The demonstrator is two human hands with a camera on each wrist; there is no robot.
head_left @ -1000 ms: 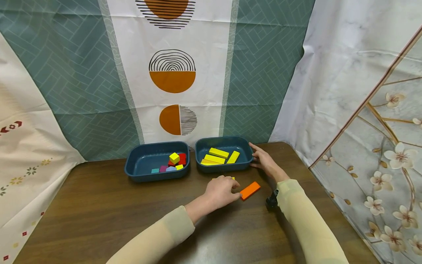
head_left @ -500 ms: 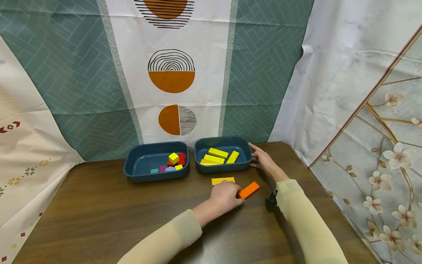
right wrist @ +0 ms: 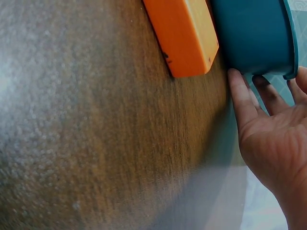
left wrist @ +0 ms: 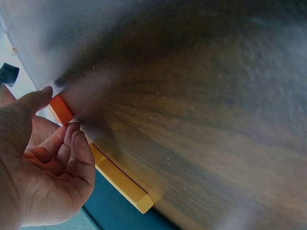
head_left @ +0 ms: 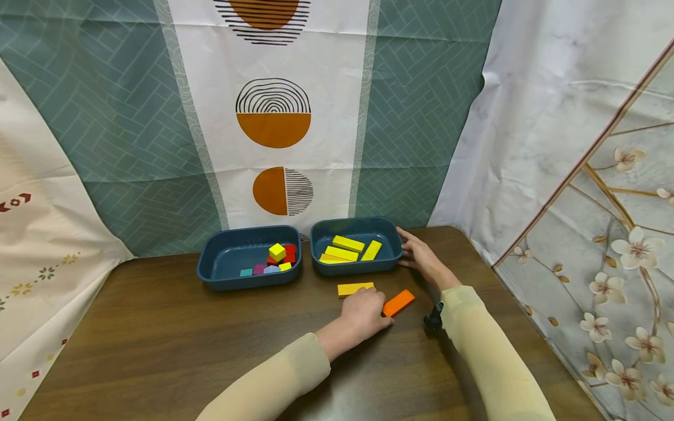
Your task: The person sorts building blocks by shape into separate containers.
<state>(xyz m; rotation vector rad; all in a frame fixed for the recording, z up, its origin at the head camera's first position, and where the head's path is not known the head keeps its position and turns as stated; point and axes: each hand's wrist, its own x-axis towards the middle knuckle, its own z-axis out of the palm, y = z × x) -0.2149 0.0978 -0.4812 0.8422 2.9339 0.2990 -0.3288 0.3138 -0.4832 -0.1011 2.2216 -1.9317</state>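
Note:
On the brown table, my left hand [head_left: 362, 314] pinches the near end of an orange block [head_left: 399, 302] between thumb and fingers. The left wrist view has that orange block [left wrist: 61, 110] between thumb and fingertips. Just beyond the hand lies a yellow block [head_left: 355, 289], flat and apart from the orange one. My right hand [head_left: 425, 262] rests its extended fingers against the right end of a blue bin [head_left: 363, 268]. Several yellow blocks [head_left: 347, 244] lie inside that bin. In the right wrist view, the fingers [right wrist: 244, 98] touch the bin's end wall.
A second blue bin [head_left: 253, 283] stands to the left, with red, yellow, purple, teal and pale blue blocks towards its right side. Patterned cloths [head_left: 432, 117] hang behind and beside the table [head_left: 158, 339]. A small black device sits at my right wrist.
My left hand has moved slightly right and nearer, uncovering the yellow block, and its thumb and fingers have come onto the orange block's end. The right hand stays at the bin.

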